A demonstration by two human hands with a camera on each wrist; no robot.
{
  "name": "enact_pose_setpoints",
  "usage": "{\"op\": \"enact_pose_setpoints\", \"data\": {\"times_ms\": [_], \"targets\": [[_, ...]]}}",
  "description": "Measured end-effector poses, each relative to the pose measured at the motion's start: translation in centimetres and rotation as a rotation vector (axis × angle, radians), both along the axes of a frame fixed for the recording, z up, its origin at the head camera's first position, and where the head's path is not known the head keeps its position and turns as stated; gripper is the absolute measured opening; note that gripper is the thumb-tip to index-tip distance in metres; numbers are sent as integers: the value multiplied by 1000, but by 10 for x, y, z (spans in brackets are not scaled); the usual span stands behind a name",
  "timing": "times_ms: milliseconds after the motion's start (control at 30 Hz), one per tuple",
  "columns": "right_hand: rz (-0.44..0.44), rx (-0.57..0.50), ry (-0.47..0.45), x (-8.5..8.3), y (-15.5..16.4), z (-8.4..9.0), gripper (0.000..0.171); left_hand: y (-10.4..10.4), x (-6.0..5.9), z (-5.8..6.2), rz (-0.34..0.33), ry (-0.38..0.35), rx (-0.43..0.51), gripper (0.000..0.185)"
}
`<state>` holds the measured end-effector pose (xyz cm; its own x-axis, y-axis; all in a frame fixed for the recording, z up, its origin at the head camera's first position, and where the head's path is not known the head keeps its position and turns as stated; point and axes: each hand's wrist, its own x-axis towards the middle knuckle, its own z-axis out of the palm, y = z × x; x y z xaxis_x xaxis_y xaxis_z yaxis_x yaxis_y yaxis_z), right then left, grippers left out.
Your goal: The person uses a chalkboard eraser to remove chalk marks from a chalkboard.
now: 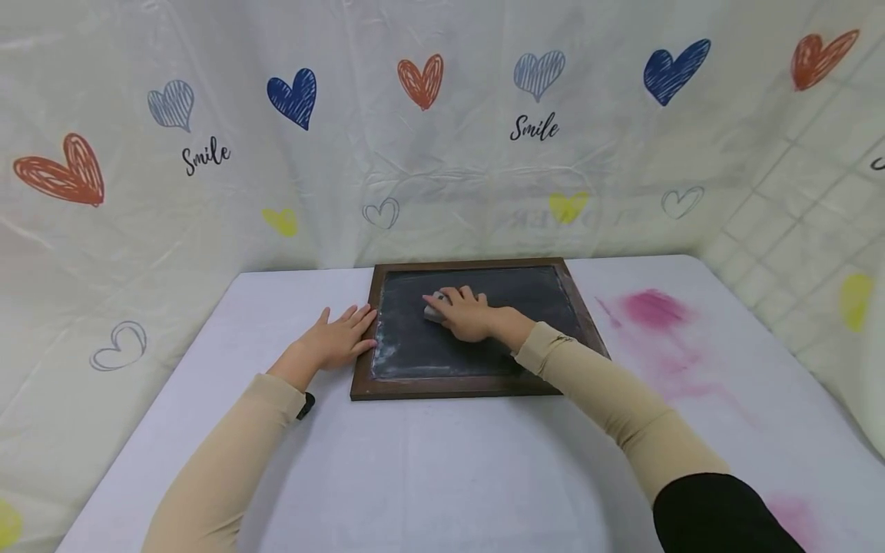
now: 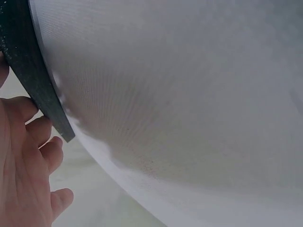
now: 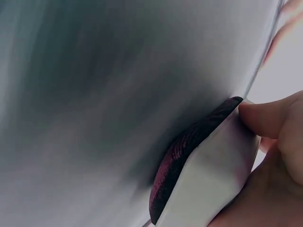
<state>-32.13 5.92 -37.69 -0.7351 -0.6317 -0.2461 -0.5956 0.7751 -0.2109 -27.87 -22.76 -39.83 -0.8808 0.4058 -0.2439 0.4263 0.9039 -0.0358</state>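
A small chalkboard (image 1: 498, 330) with a dark brown wooden frame lies on the white-covered table. My right hand (image 1: 470, 313) grips a chalkboard eraser (image 1: 434, 314) on the upper left part of the black surface. In the right wrist view the eraser (image 3: 213, 165) shows a pale body and a dark, pinkish felt pad against the board, with thumb and fingers around the body. My left hand (image 1: 339, 338) rests with spread fingers on the left edge of the frame. The left wrist view has its fingertips at the frame (image 2: 35, 75). Whitish chalk haze marks the board's left side.
Pink powder stains (image 1: 657, 309) spread over the tablecloth right of the board. A pale curtain (image 1: 470, 153) printed with hearts and the word Smile hangs behind the table and along its sides.
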Motion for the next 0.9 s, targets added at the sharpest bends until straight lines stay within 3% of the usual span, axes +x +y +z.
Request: {"op": "enact_pose_setpoints", "data": {"times_ms": [267, 433, 600, 900], "targets": [[289, 22, 67, 51, -16, -1, 63, 0, 2, 0, 4, 6, 5, 70], [326, 50, 127, 57, -16, 1, 63, 0, 2, 2, 4, 13, 2, 70], [243, 39, 90, 36, -10, 1, 62, -1, 3, 3, 5, 9, 9, 69], [-82, 22, 81, -24, 51, -1, 61, 0, 5, 1, -4, 4, 19, 70]]}}
